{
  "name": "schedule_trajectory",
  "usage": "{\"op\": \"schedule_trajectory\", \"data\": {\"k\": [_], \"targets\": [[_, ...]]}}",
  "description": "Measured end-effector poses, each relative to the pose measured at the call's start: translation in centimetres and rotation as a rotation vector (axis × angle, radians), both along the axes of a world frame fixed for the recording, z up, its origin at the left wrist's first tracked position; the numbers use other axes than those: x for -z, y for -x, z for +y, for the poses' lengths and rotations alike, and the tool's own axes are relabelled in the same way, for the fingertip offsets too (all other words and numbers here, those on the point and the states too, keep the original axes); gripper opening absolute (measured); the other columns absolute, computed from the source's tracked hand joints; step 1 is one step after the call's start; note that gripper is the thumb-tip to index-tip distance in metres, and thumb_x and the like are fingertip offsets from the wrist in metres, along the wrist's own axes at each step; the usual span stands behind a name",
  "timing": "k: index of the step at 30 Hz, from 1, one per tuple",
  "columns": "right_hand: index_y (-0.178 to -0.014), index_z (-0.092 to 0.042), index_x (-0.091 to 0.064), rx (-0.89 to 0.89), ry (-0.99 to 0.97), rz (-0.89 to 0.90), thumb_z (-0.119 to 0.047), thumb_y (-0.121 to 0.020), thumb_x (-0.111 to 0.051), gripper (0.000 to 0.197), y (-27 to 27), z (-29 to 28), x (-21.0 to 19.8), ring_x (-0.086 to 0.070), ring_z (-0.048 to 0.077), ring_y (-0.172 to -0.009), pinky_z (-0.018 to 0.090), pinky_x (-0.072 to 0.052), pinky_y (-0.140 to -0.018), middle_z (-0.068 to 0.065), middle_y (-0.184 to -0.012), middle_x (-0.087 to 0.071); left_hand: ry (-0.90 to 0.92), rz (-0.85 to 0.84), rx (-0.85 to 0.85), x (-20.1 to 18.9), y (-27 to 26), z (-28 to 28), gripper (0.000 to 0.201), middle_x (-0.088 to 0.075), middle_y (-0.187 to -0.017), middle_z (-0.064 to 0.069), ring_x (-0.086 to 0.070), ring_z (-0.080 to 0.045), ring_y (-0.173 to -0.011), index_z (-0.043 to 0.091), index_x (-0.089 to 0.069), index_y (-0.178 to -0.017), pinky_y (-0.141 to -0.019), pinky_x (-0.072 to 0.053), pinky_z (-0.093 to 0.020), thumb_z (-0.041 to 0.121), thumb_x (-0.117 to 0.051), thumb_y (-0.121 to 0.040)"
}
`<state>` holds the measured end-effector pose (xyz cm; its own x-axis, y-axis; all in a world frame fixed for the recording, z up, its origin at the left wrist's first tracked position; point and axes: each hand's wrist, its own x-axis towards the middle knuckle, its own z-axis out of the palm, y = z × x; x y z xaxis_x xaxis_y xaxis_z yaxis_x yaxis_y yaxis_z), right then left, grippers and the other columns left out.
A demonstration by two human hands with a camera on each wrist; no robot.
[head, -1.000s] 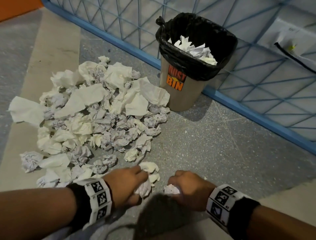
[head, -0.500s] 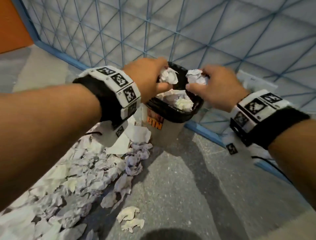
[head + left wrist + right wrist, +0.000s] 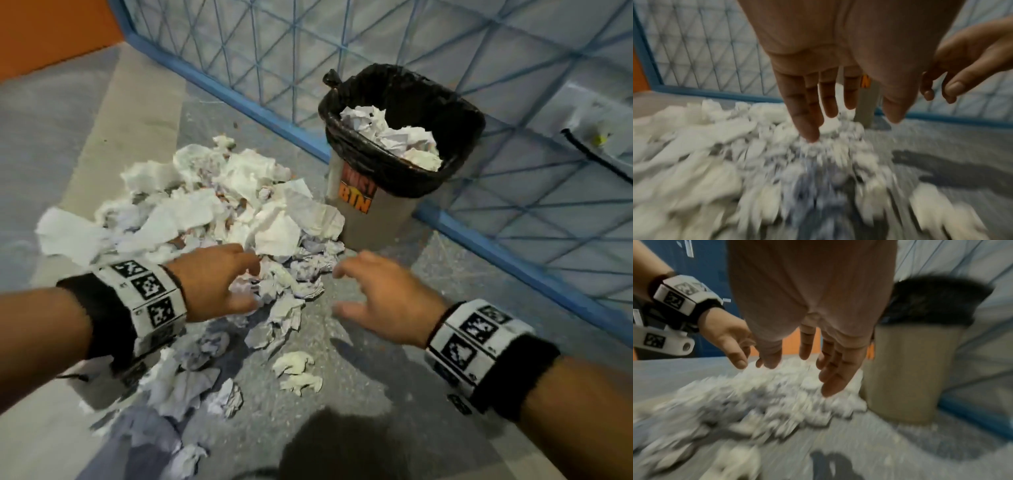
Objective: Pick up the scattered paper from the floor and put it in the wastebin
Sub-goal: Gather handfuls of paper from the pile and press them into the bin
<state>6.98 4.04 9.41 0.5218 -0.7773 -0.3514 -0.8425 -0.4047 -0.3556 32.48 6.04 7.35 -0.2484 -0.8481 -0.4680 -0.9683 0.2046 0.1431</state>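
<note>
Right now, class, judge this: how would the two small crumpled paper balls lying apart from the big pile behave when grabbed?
The paper balls look thin and creased, so they are probably very light and would squash easily. Their lumpy, uneven shape suggests they would not roll far. A nudge would likely slide them over the floor.

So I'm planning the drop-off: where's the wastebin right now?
Head view, upper right: the wastebin stands against the blue mesh fence, just right of the paper pile.
</note>
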Motion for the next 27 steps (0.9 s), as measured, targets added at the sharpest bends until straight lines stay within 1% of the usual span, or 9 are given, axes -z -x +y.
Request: {"op": "schedule_trajectory", "data": {"k": [4, 7, 9, 12, 14, 19, 22, 25, 27], "targets": [[-0.132, -0.036, -0.035, -0.016, -0.304, 0.101, -0.049, -0.071, -0.071, 0.072, -2.4, 4.8, 6.3, -0.053, 0.024, -0.113, 0.039, -0.049, -0.093, 0.000, -0.132, -0.036, -0.292, -0.057, 0.110, 4.8, -0.4, 5.2, 0.080, -0.038, -0.128, 0.000, -0.053, -0.024, -0.110, 0.032, -0.033, -0.131, -0.089, -0.051, -0.040, 0.067, -0.062, -0.065], [-0.134, -0.040, -0.027, -0.010, -0.358, 0.160, -0.048, -0.069, -0.073, 0.080, -3.9, 7.1, 10.0, -0.052, 0.031, -0.115, 0.043, -0.047, -0.096, 0.002, -0.133, -0.030, -0.300, -0.109, 0.153, 7.1, 0.4, 7.7, 0.074, -0.033, -0.130, -0.003, -0.050, -0.029, -0.112, 0.036, -0.028, -0.131, -0.089, -0.050, -0.043, 0.058, -0.065, -0.071], [-0.133, -0.039, -0.030, -0.005, -0.356, 0.171, -0.040, -0.075, -0.070, 0.071, -4.6, 8.1, 11.7, -0.052, 0.033, -0.114, 0.042, -0.046, -0.098, 0.004, -0.133, -0.027, -0.290, -0.116, 0.148, 8.5, 1.1, 9.1, 0.065, -0.031, -0.132, -0.006, -0.047, -0.032, -0.113, 0.034, -0.030, -0.132, -0.088, -0.049, -0.044, 0.048, -0.063, -0.077], [-0.126, -0.025, -0.043, 0.005, -0.303, 0.139, -0.025, -0.086, -0.059, 0.044, -5.2, 9.3, 13.2, -0.053, 0.034, -0.110, 0.039, -0.046, -0.095, 0.009, -0.132, -0.031, -0.257, -0.076, 0.169, 10.2, 1.7, 10.5, 0.049, -0.034, -0.131, -0.008, -0.046, -0.034, -0.110, 0.030, -0.039, -0.129, -0.090, -0.048, -0.045, 0.043, -0.055, -0.084], [-0.122, -0.019, -0.048, 0.028, -0.265, 0.116, -0.022, -0.091, -0.053, 0.031, -5.3, 9.9, 13.8, -0.055, 0.033, -0.106, 0.037, -0.045, -0.090, 0.009, -0.130, -0.035, -0.247, -0.069, 0.220, 10.9, 1.5, 11.0, 0.041, -0.036, -0.131, -0.010, -0.047, -0.035, -0.111, 0.026, -0.041, -0.129, -0.092, -0.047, -0.046, 0.038, -0.048, -0.091], [-0.114, -0.019, -0.054, 0.075, -0.251, 0.096, -0.022, -0.092, -0.051, 0.022, -5.3, 10.5, 14.0, -0.056, 0.030, -0.106, 0.035, -0.046, -0.089, 0.005, -0.120, -0.044, -0.214, -0.059, 0.321, 10.3, 0.4, 10.2, 0.036, -0.040, -0.131, -0.010, -0.052, -0.033, -0.109, 0.019, -0.043, -0.130, -0.092, -0.048, -0.045, 0.026, -0.045, -0.094], [-0.115, -0.023, -0.054, 0.023, -0.193, 0.027, -0.022, -0.092, -0.051, 0.024, -5.4, 10.0, 12.5, -0.057, 0.026, -0.104, 0.034, -0.048, -0.089, 0.003, -0.119, -0.047, -0.100, 0.003, 0.270, 9.4, 0.0, 9.3, 0.040, -0.031, -0.139, -0.011, -0.049, -0.029, -0.116, 0.019, -0.034, -0.134, -0.095, -0.048, -0.041, 0.019, -0.045, -0.096], [-0.125, -0.030, -0.045, 0.045, -0.124, -0.089, -0.021, -0.092, -0.053, 0.035, -5.9, 8.8, 11.2, -0.057, 0.022, -0.105, 0.035, -0.049, -0.092, 0.000, -0.123, -0.050, -0.009, 0.042, 0.084, 8.9, -0.4, 8.0, 0.052, -0.015, -0.147, -0.010, -0.054, -0.027, -0.114, 0.025, -0.028, -0.135, -0.094, -0.051, -0.037, 0.013, -0.054, -0.091], [-0.130, -0.037, -0.035, 0.075, -0.110, -0.104, -0.022, -0.091, -0.056, 0.046, -6.4, 7.8, 11.4, -0.056, 0.023, -0.107, 0.037, -0.049, -0.093, 0.000, -0.123, -0.052, -0.054, 0.024, -0.034, 9.2, -0.6, 7.5, 0.049, -0.022, -0.143, -0.012, -0.061, -0.028, -0.104, 0.021, -0.035, -0.133, -0.091, -0.052, -0.037, 0.012, -0.055, -0.090]]}}
